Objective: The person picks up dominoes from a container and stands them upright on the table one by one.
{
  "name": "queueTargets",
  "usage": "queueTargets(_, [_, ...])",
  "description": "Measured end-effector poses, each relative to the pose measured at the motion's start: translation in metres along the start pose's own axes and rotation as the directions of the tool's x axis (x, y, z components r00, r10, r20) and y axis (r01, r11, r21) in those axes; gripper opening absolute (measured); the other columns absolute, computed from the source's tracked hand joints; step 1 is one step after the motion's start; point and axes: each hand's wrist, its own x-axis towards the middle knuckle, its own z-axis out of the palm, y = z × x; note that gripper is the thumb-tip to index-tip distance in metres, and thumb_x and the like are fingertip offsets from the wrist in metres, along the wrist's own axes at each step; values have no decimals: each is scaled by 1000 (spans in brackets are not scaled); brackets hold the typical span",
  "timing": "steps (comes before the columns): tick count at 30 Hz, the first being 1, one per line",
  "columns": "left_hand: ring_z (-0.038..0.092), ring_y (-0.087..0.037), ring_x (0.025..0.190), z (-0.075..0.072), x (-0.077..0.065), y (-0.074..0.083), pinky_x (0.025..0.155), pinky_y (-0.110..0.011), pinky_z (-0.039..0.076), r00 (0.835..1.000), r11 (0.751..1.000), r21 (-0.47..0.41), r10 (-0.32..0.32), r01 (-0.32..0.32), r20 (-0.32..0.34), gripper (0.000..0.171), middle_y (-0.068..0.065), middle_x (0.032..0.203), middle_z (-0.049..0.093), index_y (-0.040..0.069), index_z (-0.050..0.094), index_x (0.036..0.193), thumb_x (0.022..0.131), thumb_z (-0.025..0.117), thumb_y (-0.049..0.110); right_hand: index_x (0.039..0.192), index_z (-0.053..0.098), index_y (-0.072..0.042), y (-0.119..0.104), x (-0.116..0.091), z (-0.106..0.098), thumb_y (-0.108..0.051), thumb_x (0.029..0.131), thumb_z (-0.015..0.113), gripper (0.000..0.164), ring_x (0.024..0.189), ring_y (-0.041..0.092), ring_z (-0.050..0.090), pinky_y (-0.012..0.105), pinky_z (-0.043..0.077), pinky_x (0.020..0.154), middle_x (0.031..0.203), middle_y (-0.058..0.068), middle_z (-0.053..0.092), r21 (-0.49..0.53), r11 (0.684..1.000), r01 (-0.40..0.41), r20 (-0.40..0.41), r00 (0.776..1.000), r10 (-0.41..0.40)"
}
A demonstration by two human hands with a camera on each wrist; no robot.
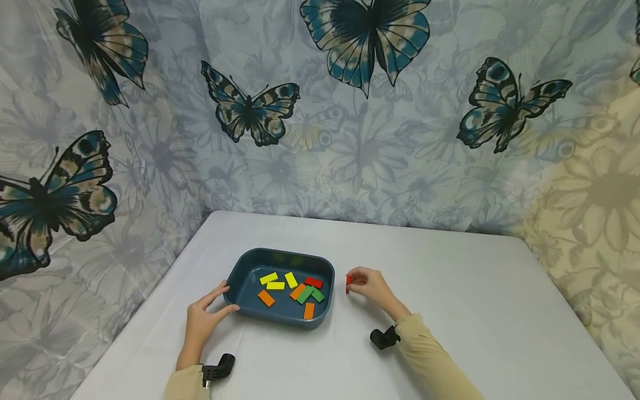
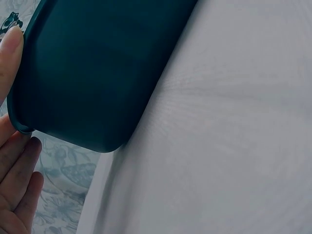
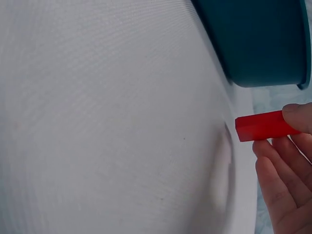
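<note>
A dark blue-green rectangular tray (image 1: 280,320) stands on the white table. My left hand (image 1: 200,328) touches its left end, thumb and fingers spread along the rim; the left wrist view shows the thumb (image 2: 10,53) against the tray wall (image 2: 97,83). Inside lie several small blocks: yellow (image 1: 275,286), orange (image 1: 266,298), green (image 1: 304,294) and a red one (image 1: 314,283). Just right of the tray, my right hand (image 1: 371,286) pinches another red block (image 3: 265,126) between thumb and fingers. That block is upright in the head view, apart from the tray.
The white table (image 1: 450,289) extends to both sides and toward the front. A butterfly-patterned cloth (image 1: 370,139) hangs behind and along the sides. Black wrist devices (image 1: 385,337) sit on both forearms.
</note>
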Motion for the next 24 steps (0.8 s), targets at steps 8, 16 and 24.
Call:
queueTargets(8, [52,-17,108,1,0,-1,90,-11,34,1000,999,-32,-19,19,-7,50,-13,115,57,-1,66,104,58,82,5,93,62,7,6,0,0,4,75,68,19,75,22,63,24,51,65,83,13,64,20,999,-40,-4,999,41])
queueTargets(16, [50,-14,110,3,-1,-7,92,-15,35,1000,998,-53,-21,20,-3,51,-11,116,57,0,65,106,59,82,8,92,58,15,-24,-7,-3,12,74,64,19,78,38,60,27,51,64,84,27,61,81,995,-63,-8,998,64])
queueTargets(24, [51,-14,110,0,1,-3,91,-14,35,999,997,-59,-51,51,4,51,-10,116,58,0,66,105,57,83,6,92,58,15,-30,-8,-3,11,75,64,18,77,36,60,26,50,65,84,26,61,58,995,-84,-7,996,85])
